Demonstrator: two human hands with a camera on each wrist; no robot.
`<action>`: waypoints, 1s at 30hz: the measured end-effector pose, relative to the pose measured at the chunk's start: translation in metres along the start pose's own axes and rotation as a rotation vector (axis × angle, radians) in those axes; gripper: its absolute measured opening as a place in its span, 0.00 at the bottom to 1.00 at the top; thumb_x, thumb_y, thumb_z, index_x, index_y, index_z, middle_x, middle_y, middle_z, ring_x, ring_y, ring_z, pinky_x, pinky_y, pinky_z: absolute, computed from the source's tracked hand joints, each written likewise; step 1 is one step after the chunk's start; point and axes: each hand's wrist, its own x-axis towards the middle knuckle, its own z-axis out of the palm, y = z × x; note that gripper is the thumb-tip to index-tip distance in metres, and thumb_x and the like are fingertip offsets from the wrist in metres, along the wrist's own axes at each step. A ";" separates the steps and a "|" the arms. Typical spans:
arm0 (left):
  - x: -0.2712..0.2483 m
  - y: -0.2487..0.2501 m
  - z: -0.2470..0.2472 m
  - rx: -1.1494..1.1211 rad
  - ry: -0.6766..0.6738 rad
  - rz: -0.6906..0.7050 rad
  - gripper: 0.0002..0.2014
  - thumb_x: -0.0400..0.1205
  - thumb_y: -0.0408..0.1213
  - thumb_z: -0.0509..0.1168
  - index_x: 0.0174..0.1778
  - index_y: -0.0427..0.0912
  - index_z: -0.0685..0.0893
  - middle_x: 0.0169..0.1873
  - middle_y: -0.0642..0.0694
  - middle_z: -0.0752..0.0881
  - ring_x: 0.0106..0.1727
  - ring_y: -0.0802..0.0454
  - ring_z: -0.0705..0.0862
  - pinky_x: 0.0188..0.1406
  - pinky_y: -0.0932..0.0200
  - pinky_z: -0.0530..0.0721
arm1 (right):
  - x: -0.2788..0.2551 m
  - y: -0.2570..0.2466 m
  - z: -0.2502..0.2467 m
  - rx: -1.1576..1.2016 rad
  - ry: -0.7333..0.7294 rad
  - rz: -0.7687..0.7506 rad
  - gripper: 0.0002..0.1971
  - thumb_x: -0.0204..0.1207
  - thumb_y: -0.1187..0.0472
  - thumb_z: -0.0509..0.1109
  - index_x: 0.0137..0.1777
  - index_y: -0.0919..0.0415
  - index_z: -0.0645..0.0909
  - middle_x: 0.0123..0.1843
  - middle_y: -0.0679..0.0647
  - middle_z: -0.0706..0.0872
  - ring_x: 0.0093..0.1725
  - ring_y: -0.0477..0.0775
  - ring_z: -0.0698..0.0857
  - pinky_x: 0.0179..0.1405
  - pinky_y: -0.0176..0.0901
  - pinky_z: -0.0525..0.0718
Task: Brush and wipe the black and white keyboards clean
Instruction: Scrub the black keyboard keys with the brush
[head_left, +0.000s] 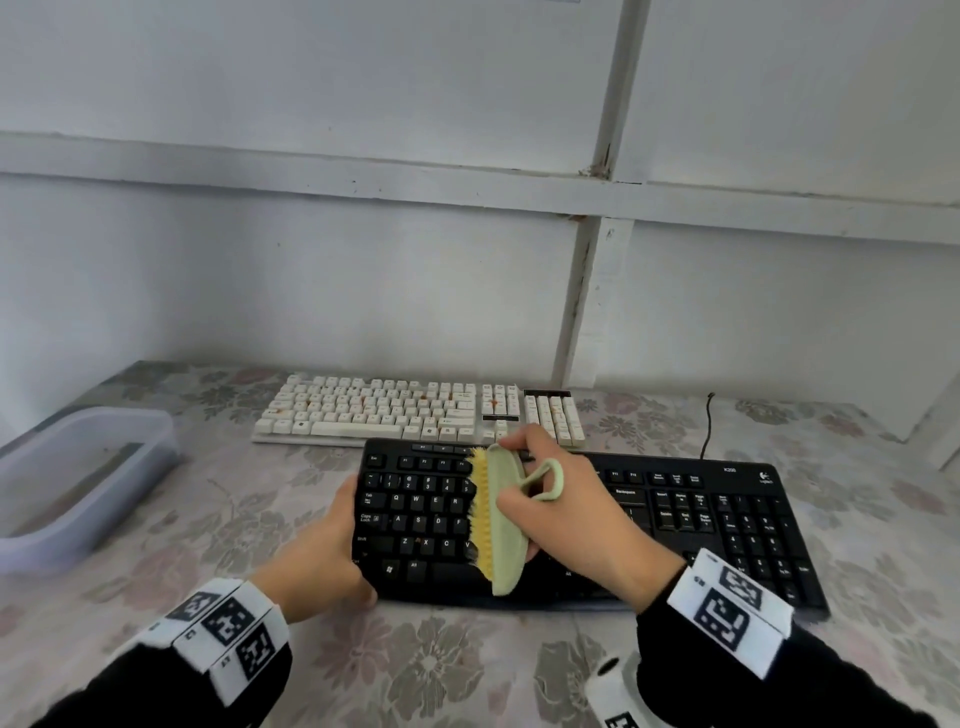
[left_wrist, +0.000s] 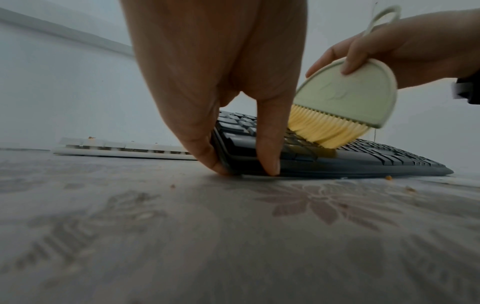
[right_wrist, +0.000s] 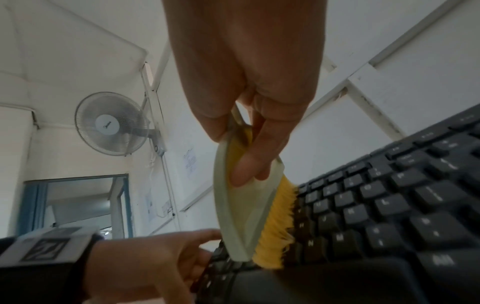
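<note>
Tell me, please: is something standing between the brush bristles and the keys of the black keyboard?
Nothing visible does. The brush, held by the right hand, has its bristles directly on the black keyboard.

Right hand (head_left: 566, 506) with brush (head_left: 498, 525) on black keyboard (head_left: 727, 525), left hand (head_left: 317, 556) at its edge

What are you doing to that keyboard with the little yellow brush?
A person is cleaning the black keyboard. Their right hand holds a pale green brush with its yellow bristles on the keys, while the left hand grips the keyboard's left end. The white keyboard behind has orange crumbs on it, and a few crumbs lie on the flowered tablecloth.
</note>
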 end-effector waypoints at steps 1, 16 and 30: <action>0.000 0.000 0.000 0.000 0.001 0.001 0.55 0.65 0.23 0.73 0.78 0.58 0.45 0.50 0.57 0.81 0.49 0.62 0.80 0.39 0.70 0.76 | -0.004 0.003 0.002 -0.003 -0.013 0.008 0.16 0.75 0.68 0.62 0.60 0.53 0.72 0.38 0.58 0.83 0.32 0.52 0.85 0.27 0.42 0.87; -0.004 0.005 0.000 -0.004 -0.010 0.003 0.53 0.67 0.22 0.71 0.78 0.58 0.45 0.50 0.54 0.82 0.47 0.61 0.81 0.36 0.73 0.74 | -0.020 -0.010 -0.010 0.072 0.014 -0.022 0.17 0.73 0.70 0.64 0.56 0.49 0.77 0.41 0.55 0.87 0.31 0.47 0.87 0.27 0.41 0.86; -0.001 0.000 0.001 -0.003 -0.001 0.024 0.53 0.67 0.23 0.71 0.77 0.59 0.45 0.51 0.54 0.82 0.48 0.63 0.80 0.38 0.72 0.75 | 0.007 -0.008 0.013 -0.092 -0.025 -0.047 0.15 0.78 0.65 0.62 0.62 0.51 0.69 0.50 0.64 0.85 0.44 0.62 0.89 0.34 0.54 0.90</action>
